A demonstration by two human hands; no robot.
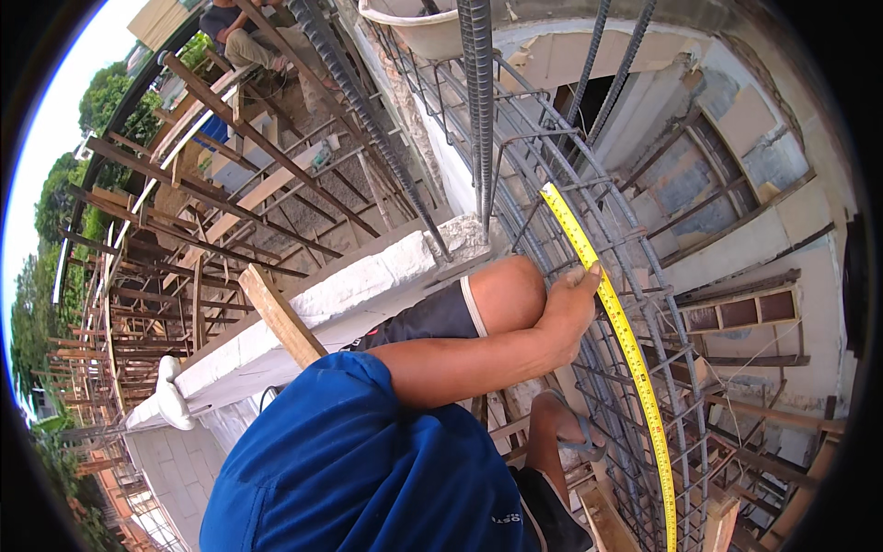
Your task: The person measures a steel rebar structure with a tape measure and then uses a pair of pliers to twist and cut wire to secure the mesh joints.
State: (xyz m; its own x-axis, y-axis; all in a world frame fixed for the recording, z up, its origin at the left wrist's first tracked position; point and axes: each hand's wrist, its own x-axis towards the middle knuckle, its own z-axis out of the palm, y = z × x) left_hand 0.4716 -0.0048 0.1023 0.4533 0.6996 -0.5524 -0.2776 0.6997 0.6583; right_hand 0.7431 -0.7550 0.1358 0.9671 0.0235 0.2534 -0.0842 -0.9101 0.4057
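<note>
My left hand point(572, 299) reaches across in front of my bent knee point(509, 293). Its fingers are closed on the edge of a yellow measuring tape point(629, 342), a little below the blade's free end. From that end the blade runs down along a long cage of steel reinforcing bars point(676, 382) and leaves the picture at the bottom. The tape's case is not visible. My right hand is out of view. My foot in a flip-flop point(581, 436) is beside the cage, below the left hand.
Upright ribbed bars point(476, 101) rise beyond the hand. A pale tub point(418, 29) stands at the top. On the left run a white block wall point(345, 293), a wooden post point(280, 313) and timber scaffolding point(207, 198). Another person point(253, 46) sits far off. Room openings lie right.
</note>
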